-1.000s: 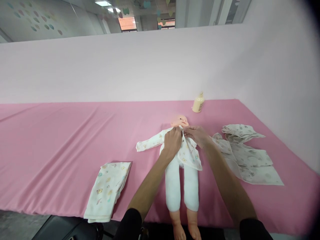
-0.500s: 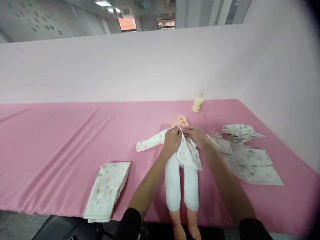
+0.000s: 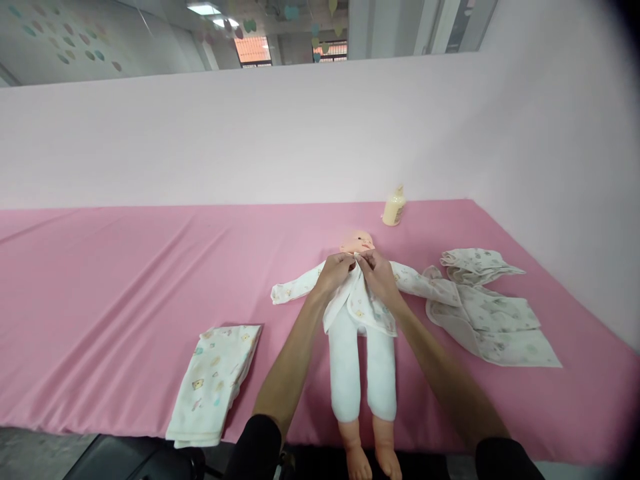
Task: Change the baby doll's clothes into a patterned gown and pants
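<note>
Between both hands (image 3: 336, 272) (image 3: 380, 277), apparently, the shirt neckline (image 3: 357, 257)

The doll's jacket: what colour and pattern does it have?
The jacket is white with small, scattered prints, clearest in the head view.

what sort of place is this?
Likely an infant-care training room: a baby doll with white cloth legs in a white printed jacket lies on a long pink cloth-covered table, with a pale-yellow pump bottle beyond its head.

White walls (image 3: 225, 140) around a pink-covered table (image 3: 125, 267), grey floor (image 3: 30, 450) below
</note>
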{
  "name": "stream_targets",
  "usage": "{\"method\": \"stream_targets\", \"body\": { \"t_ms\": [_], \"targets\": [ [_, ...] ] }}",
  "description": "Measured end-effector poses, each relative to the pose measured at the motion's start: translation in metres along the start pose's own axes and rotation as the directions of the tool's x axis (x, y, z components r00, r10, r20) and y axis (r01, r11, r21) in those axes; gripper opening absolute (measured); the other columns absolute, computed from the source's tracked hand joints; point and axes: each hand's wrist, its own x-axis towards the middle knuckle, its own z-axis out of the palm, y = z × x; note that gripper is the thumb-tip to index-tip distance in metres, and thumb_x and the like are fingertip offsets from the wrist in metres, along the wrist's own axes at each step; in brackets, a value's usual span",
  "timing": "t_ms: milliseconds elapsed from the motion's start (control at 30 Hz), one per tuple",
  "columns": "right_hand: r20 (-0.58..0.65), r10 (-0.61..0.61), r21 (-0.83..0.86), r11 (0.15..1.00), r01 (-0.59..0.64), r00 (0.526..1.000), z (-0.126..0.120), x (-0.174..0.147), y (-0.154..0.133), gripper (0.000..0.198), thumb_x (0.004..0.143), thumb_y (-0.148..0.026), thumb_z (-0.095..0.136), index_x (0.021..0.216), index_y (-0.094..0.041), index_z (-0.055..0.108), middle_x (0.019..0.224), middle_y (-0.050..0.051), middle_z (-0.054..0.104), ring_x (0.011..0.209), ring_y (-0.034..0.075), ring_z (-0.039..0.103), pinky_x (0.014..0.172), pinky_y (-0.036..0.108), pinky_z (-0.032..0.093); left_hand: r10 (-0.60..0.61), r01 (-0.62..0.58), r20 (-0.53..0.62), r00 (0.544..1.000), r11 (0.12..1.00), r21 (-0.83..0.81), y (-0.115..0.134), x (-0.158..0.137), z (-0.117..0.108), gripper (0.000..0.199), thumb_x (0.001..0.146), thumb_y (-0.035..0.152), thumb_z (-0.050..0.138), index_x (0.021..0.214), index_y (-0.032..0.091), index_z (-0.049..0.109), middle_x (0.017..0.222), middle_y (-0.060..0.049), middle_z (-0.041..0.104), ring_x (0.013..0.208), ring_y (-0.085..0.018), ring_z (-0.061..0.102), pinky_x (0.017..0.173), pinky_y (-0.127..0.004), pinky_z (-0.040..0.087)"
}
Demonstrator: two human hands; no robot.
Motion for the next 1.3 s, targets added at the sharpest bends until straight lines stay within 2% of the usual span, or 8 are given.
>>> {"method": "stream_targets", "body": {
  "t_ms": [267, 467, 600, 733, 833, 967, 1100, 1300],
  "targets": [
    [0.048, -0.131, -0.08, 0.988, 0.135, 0.99, -0.007, -0.012, -0.003, 0.028, 0.097, -0.045, 0.052, 0.097, -0.02, 0.065, 0.091, 0.004, 0.07, 0.085, 0.02, 0.064, 0.079, 0.033, 0.047, -0.001, 0.0, 0.026, 1.0, 1.0, 0.028, 0.005, -0.003, -0.002, 0.021, 0.079, 0.029, 0.057, 0.065, 0.013, 0.054, 0.061, 0.003, 0.044, 0.058, -0.007, 0.036, 0.057, -0.023, 0.026],
    [0.128, -0.245, -0.078, 0.964, 0.256, 0.961, -0.012, -0.015, -0.001, 0.025, 0.099, -0.039, 0.05, 0.102, -0.023, 0.068, 0.105, 0.005, 0.069, 0.099, 0.02, 0.063, 0.09, 0.034, 0.047, 0.013, -0.022, 0.045, 0.999, 0.977, 0.211, 0.003, -0.002, -0.006, 0.021, 0.086, 0.027, 0.048, 0.067, 0.015, 0.049, 0.06, 0.004, 0.041, 0.055, -0.007, 0.033, 0.054, -0.023, 0.024],
    [0.132, -0.221, -0.084, 0.969, 0.233, 0.966, -0.011, -0.015, 0.001, 0.025, 0.099, -0.038, 0.05, 0.103, -0.023, 0.069, 0.105, 0.005, 0.07, 0.102, 0.021, 0.063, 0.092, 0.035, 0.047, 0.072, -0.075, 0.02, 0.997, 0.939, 0.335, 0.0, -0.002, -0.004, 0.022, 0.091, 0.026, 0.044, 0.071, 0.016, 0.046, 0.065, 0.003, 0.045, 0.06, -0.009, 0.038, 0.058, -0.023, 0.029],
    [0.069, -0.219, -0.148, 0.963, 0.227, 0.973, -0.008, -0.017, 0.001, 0.022, 0.098, -0.037, 0.053, 0.102, -0.022, 0.069, 0.1, 0.005, 0.07, 0.092, 0.02, 0.064, 0.085, 0.034, 0.049, 0.1, -0.077, -0.021, 0.995, 0.869, 0.489, 0.001, -0.005, -0.002, 0.021, 0.093, 0.024, 0.044, 0.074, 0.016, 0.048, 0.077, -0.001, 0.056, 0.071, -0.012, 0.048, 0.065, -0.024, 0.034],
    [0.028, -0.321, -0.267, 0.91, 0.316, 0.947, -0.006, -0.017, 0.003, 0.021, 0.099, -0.036, 0.052, 0.102, -0.022, 0.068, 0.096, 0.006, 0.068, 0.087, 0.019, 0.063, 0.081, 0.033, 0.049, 0.088, -0.062, -0.03, 0.996, 0.867, 0.495, 0.001, -0.005, -0.001, 0.021, 0.096, 0.028, 0.042, 0.079, 0.016, 0.049, 0.082, -0.003, 0.059, 0.074, -0.013, 0.05, 0.067, -0.024, 0.035],
    [0.073, -0.44, -0.381, 0.817, 0.433, 0.895, -0.007, -0.018, 0.007, 0.025, 0.102, -0.035, 0.047, 0.098, -0.022, 0.067, 0.094, 0.007, 0.068, 0.09, 0.021, 0.064, 0.085, 0.034, 0.049, 0.039, -0.016, -0.046, 0.998, 0.909, 0.416, 0.001, -0.006, -0.001, 0.018, 0.096, 0.027, 0.042, 0.083, 0.016, 0.05, 0.083, -0.003, 0.058, 0.075, -0.013, 0.049, 0.066, -0.024, 0.034],
    [0.06, -0.367, -0.345, 0.865, 0.364, 0.928, -0.007, -0.021, 0.003, 0.027, 0.101, -0.039, 0.046, 0.101, -0.024, 0.068, 0.097, 0.007, 0.069, 0.091, 0.021, 0.064, 0.088, 0.034, 0.049, 0.021, 0.001, -0.059, 0.998, 0.934, 0.358, 0.0, -0.004, -0.001, 0.018, 0.094, 0.025, 0.044, 0.08, 0.016, 0.049, 0.077, -0.001, 0.053, 0.071, -0.012, 0.046, 0.064, -0.023, 0.032],
    [0.091, -0.205, -0.136, 0.967, 0.217, 0.974, -0.014, -0.025, -0.007, 0.031, 0.099, -0.041, 0.046, 0.109, -0.023, 0.069, 0.109, 0.006, 0.071, 0.104, 0.022, 0.063, 0.094, 0.037, 0.048, 0.041, -0.025, -0.043, 0.998, 0.942, 0.334, -0.004, 0.001, -0.004, 0.021, 0.091, 0.029, 0.049, 0.076, 0.015, 0.051, 0.071, 0.001, 0.048, 0.066, -0.01, 0.041, 0.059, -0.023, 0.03]
  ]
}}
